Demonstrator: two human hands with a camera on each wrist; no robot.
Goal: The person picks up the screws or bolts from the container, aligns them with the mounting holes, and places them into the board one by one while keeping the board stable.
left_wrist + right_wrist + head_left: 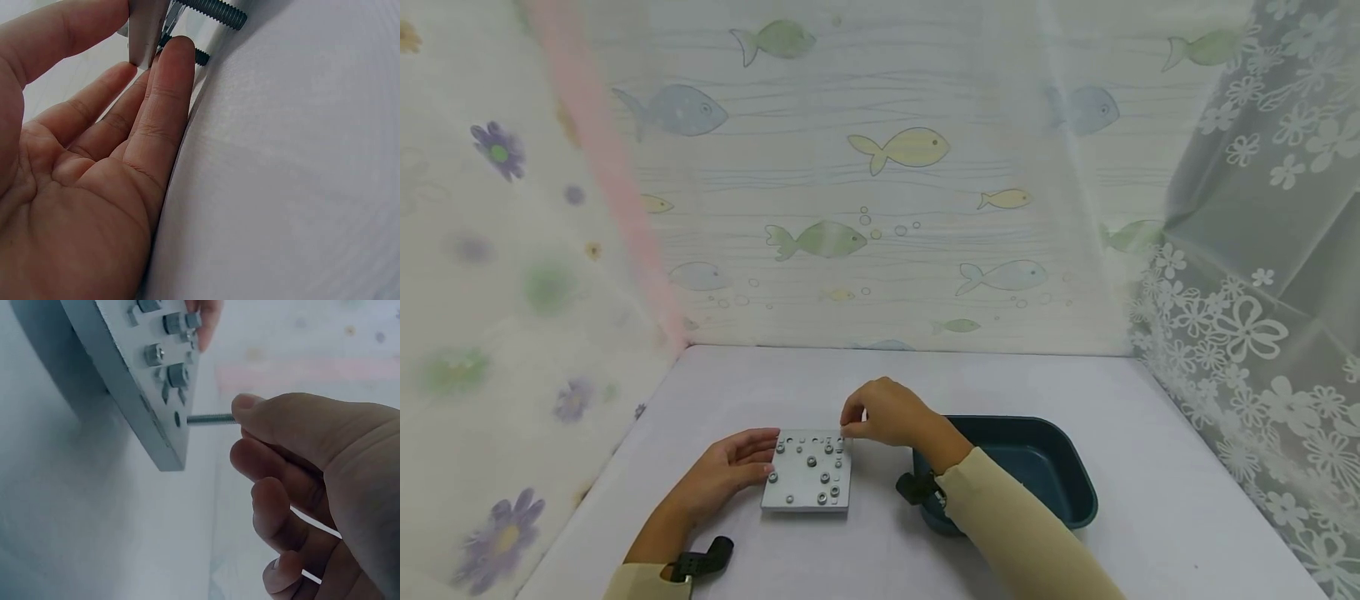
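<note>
A square metal plate (801, 485), set with several bolt heads, lies on the white table. My left hand (730, 467) holds its left side, thumb at the edge and fingers by the far-left corner. From below the plate, threaded bolt ends (215, 12) stick out beside those fingertips in the left wrist view. Over the far right corner is my right hand (891, 414). Its thumb and forefinger pinch a threaded screw (209, 419), the tip close to a hole (177, 419) near the plate's corner. The pinched end is hidden by the fingers.
A dark teal bin (1078, 475) stands to the right, partly behind my right forearm. White cloth (737, 379) covers the table. Curtains printed with fish (917, 148) and flowers close in the back and sides.
</note>
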